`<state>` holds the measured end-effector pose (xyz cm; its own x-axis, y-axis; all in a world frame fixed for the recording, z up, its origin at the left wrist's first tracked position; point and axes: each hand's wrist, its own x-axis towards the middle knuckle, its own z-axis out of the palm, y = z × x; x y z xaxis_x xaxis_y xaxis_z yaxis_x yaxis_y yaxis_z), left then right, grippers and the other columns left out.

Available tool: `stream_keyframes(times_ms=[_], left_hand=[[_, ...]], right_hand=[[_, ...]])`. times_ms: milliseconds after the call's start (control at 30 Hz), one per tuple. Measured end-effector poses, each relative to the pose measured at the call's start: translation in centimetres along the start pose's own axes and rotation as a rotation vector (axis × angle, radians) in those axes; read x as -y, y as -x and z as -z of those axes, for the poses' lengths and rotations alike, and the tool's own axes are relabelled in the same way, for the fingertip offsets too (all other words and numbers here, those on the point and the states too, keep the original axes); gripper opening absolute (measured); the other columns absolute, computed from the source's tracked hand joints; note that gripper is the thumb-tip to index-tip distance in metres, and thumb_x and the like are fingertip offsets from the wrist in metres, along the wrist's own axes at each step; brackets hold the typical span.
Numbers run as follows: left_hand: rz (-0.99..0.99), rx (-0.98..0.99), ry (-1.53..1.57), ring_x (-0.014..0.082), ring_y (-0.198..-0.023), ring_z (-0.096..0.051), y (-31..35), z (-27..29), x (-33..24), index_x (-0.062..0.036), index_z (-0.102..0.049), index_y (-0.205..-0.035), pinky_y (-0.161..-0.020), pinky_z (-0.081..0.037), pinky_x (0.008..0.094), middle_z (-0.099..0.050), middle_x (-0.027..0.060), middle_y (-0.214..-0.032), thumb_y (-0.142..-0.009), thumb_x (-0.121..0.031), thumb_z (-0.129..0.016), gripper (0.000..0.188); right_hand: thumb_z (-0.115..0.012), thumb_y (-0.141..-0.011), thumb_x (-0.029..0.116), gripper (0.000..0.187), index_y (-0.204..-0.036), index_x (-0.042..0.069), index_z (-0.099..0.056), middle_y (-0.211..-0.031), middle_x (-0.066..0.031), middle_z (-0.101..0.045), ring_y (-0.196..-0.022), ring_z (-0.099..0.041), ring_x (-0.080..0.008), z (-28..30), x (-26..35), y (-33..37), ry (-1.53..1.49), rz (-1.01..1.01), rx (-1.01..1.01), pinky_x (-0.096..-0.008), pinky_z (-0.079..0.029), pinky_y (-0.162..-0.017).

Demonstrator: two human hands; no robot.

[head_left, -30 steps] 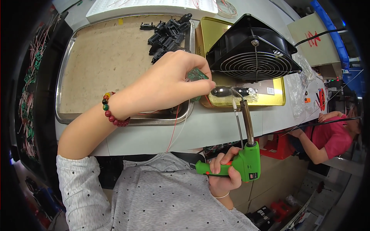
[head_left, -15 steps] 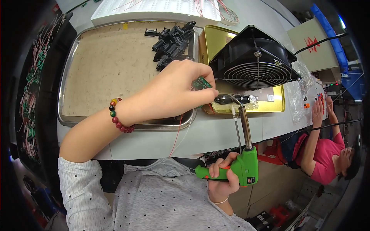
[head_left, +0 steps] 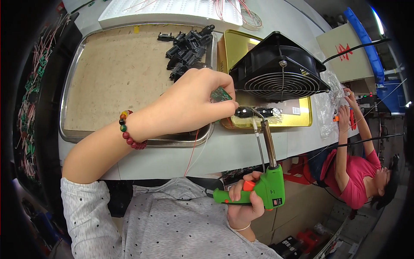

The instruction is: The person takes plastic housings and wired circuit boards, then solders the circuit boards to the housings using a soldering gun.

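My left hand point(head_left: 189, 97) reaches in from the left, thumb and fingers closed on a small green circuit board point(head_left: 221, 94). A red and a white wire hang down below that hand. Its fingertips are right beside a black plastic part point(head_left: 244, 112) lying on the gold tin point(head_left: 304, 120). My right hand point(head_left: 245, 207) is wrapped round the handle of a green soldering gun point(head_left: 272, 187), whose orange trigger shows by the fingers. The gun's metal barrel points up, and its bent tip is at the black part. Whether the tip touches is too small to tell.
A black fan point(head_left: 280, 69) with a wire grille stands on the tin. Several black plastic parts point(head_left: 187, 49) lie in a metal-rimmed tray point(head_left: 116, 82). A white foam tray point(head_left: 172, 12) is behind. Wired green boards point(head_left: 39, 82) fill the left side. A person in pink point(head_left: 358, 172) works at the right.
The whole view has shifted slightly. On my right hand, the fingers have moved so that more of the orange trigger shows. The other person's hands have moved farther back along the table.
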<state>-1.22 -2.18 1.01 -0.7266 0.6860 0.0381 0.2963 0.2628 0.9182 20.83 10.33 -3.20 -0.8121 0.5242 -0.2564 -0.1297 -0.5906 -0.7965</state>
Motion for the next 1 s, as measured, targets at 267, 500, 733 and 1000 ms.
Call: stream_keyframes(times_ms=[267,500,733,1000], left_hand=[[0.007,-0.003,0.005,0.0055,-0.053,-0.047,-0.17,-0.27,0.25,0.0015,-0.057,-0.07,-0.047,-0.037,0.0222,-0.056,0.0031,-0.059,-0.073,-0.015,-0.058,0.017],[-0.019,-0.021,0.03,0.0064,-0.055,-0.049,-0.24,-0.41,0.25,0.0018,-0.057,-0.07,-0.049,-0.038,0.0225,-0.056,0.0037,-0.06,-0.073,-0.015,-0.058,0.017],[-0.01,0.0,0.038,0.0063,-0.056,-0.05,-0.32,-0.39,0.23,0.0021,-0.057,-0.07,-0.05,-0.038,0.0225,-0.057,0.0042,-0.061,-0.073,-0.015,-0.058,0.017],[-0.032,-0.018,0.069,0.006,-0.054,-0.048,-0.32,-0.44,0.36,0.0024,-0.057,-0.069,-0.048,-0.037,0.0227,-0.056,0.0038,-0.059,-0.074,-0.015,-0.059,0.018]], right_hand=[[-0.052,-0.068,0.017,0.046,-0.111,0.001,-0.043,-0.095,-0.0099,-0.052,-0.05,-0.045,-0.0146,0.66,0.15,0.08,-0.075,0.021,0.051,-0.0261,-0.037,-0.043],[-0.051,-0.07,0.016,0.041,-0.107,0.001,-0.044,-0.08,-0.0065,-0.049,-0.05,-0.043,-0.0136,0.3,0.22,-0.24,-0.045,0.02,0.101,-0.0252,-0.037,-0.043],[-0.05,-0.073,0.015,0.038,-0.107,0.002,-0.043,-0.078,-0.0058,-0.047,-0.049,-0.042,-0.0127,0.04,0.26,-0.17,-0.018,0.01,0.065,-0.0251,-0.036,-0.043],[-0.051,-0.074,0.018,0.042,-0.112,0.003,-0.041,-0.096,-0.0079,-0.046,-0.049,-0.04,-0.0126,0.62,0.17,-0.3,-0.238,-0.052,0.136,-0.0249,-0.035,-0.044]])
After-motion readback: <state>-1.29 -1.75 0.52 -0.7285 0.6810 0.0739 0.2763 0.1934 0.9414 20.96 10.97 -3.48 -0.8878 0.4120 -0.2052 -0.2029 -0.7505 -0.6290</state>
